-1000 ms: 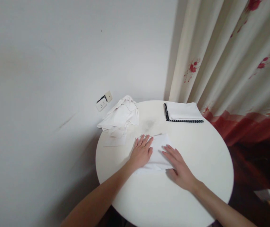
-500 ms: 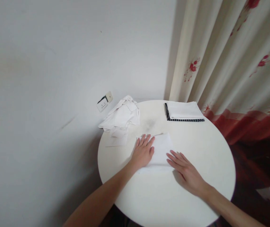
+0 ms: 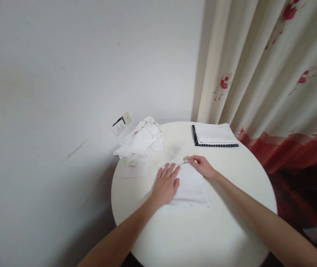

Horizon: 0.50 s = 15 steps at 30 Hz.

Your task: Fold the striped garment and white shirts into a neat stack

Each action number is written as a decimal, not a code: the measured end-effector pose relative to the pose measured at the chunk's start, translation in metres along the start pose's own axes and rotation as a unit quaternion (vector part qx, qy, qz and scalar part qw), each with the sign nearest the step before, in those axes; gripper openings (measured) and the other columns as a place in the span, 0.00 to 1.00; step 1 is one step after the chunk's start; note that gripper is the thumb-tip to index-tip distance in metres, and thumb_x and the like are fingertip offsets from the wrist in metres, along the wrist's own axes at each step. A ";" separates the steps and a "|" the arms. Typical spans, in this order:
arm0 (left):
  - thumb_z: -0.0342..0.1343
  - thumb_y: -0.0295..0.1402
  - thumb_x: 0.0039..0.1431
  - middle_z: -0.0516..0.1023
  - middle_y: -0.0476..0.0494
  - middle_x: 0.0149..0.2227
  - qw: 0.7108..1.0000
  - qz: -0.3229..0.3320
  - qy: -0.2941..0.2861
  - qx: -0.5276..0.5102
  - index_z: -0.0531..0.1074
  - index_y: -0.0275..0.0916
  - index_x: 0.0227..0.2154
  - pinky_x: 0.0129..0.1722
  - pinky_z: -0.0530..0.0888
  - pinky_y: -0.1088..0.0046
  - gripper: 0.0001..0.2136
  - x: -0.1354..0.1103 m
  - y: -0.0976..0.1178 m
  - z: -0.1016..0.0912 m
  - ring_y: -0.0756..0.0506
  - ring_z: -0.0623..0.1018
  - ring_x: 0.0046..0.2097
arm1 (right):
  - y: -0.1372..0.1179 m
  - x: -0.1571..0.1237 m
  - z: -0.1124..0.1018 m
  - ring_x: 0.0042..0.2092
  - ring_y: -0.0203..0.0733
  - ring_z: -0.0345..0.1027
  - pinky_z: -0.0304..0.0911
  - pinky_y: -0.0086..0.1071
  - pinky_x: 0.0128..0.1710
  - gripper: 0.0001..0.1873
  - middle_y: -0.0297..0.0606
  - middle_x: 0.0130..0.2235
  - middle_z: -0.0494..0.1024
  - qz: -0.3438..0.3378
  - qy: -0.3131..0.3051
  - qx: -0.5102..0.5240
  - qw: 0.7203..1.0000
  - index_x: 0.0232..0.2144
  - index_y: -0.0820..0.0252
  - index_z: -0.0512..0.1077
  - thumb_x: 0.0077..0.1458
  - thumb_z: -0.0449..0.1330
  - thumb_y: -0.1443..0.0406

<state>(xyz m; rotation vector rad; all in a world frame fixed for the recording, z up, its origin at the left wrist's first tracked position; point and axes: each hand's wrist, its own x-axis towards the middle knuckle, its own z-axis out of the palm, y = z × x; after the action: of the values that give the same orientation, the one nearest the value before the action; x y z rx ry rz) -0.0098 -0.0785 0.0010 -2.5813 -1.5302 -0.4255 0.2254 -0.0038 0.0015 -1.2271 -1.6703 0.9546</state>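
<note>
A folded white cloth [image 3: 190,187] lies flat on the round white table [image 3: 192,233]. My left hand [image 3: 166,185] rests palm down on the cloth's left part, fingers spread. At the cloth's far right corner, my right hand [image 3: 201,165] has its fingers curled together, pinching the far edge, which is slightly raised there.
A crumpled heap of white cloth [image 3: 144,139] lies at the table's back left, by the wall with a socket [image 3: 119,127]. At the back right a folded white cloth [image 3: 215,133] sits on a black patterned piece [image 3: 216,145]. A curtain [image 3: 244,74] hangs behind.
My right hand has moved from the cloth's right side to its far right corner and closed on the edge. My left hand has stayed in place on the cloth.
</note>
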 end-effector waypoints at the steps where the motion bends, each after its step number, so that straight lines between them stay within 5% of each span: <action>1: 0.46 0.37 0.71 0.59 0.47 0.70 1.000 0.000 -0.001 -0.002 0.58 0.48 0.68 0.68 0.58 0.48 0.24 0.000 0.000 0.000 0.36 0.57 0.71 | 0.001 -0.001 -0.002 0.41 0.46 0.75 0.69 0.39 0.45 0.19 0.41 0.40 0.83 -0.009 -0.019 0.004 1.000 0.42 0.60 0.80 0.54 0.59 0.54; 5: 0.46 0.37 0.70 0.60 0.47 0.70 1.000 -0.001 -0.005 -0.002 0.58 0.47 0.68 0.67 0.59 0.48 0.24 0.002 0.001 -0.002 0.37 0.58 0.71 | 0.007 -0.002 -0.008 0.44 0.44 0.75 0.68 0.36 0.46 0.19 0.40 0.46 0.82 -0.048 -0.063 -0.051 0.996 0.46 0.59 0.78 0.58 0.57 0.56; 10: 0.47 0.36 0.70 0.61 0.46 0.70 1.000 0.006 0.001 0.001 0.59 0.48 0.68 0.67 0.60 0.49 0.24 0.003 0.001 -0.003 0.37 0.58 0.70 | 0.012 0.001 -0.009 0.31 0.40 0.70 0.64 0.38 0.44 0.15 0.34 0.30 0.79 -0.034 -0.033 -0.162 0.986 0.41 0.57 0.77 0.58 0.55 0.57; 15: 0.47 0.35 0.70 0.61 0.45 0.70 1.000 0.009 0.001 0.003 0.59 0.48 0.68 0.67 0.59 0.49 0.24 0.002 0.000 -0.003 0.37 0.58 0.70 | 0.012 -0.004 -0.012 0.35 0.42 0.70 0.54 0.45 0.54 0.14 0.30 0.30 0.77 -0.014 -0.017 -0.225 0.974 0.44 0.54 0.75 0.55 0.59 0.58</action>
<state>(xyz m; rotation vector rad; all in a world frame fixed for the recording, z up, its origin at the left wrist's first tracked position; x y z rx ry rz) -0.0089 -0.0775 0.0040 -2.5857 -1.5048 -0.4216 0.2418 -0.0039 -0.0062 -1.4779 -1.9954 0.5963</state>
